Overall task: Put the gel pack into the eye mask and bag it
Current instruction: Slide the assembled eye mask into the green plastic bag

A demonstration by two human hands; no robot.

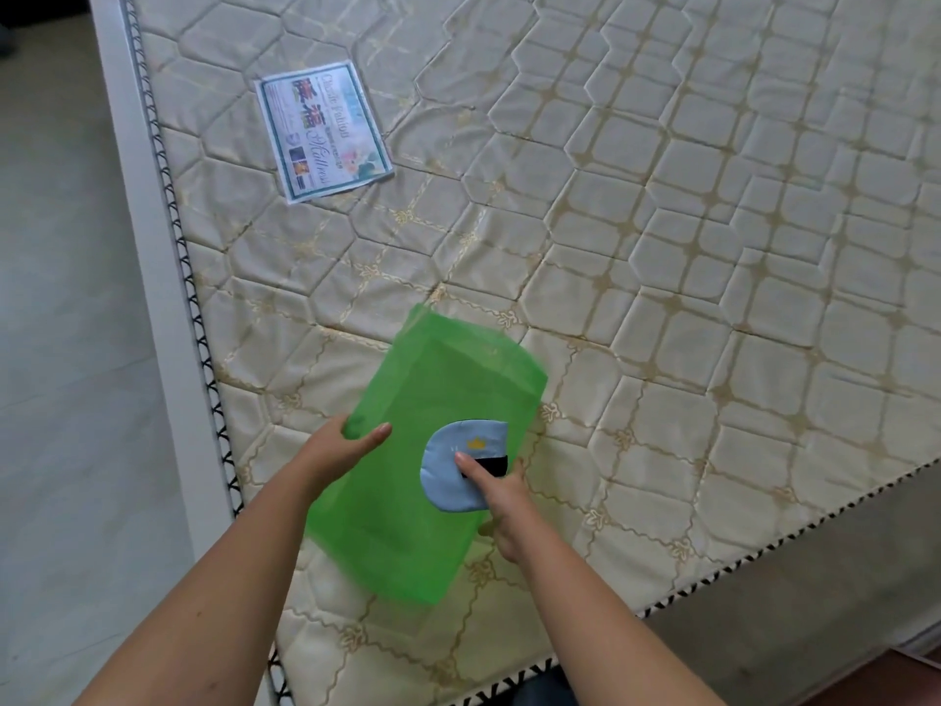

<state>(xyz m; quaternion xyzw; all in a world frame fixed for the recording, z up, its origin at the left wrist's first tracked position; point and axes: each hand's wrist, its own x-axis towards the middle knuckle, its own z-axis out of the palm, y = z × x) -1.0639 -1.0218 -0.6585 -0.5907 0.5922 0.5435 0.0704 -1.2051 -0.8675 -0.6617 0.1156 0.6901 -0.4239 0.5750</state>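
Mask [448, 468] (blue) in curled right hand [501, 507]

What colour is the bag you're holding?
Translucent green bag, clearest in the head view; the left hand grips its edge.

A quilted cream mattress [662, 247] with gold stitching fills the frame; a printed label [323, 132] lies flat at upper left.

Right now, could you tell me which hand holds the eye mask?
The right hand pinches the blue eye mask; the left hand grips only the green bag.
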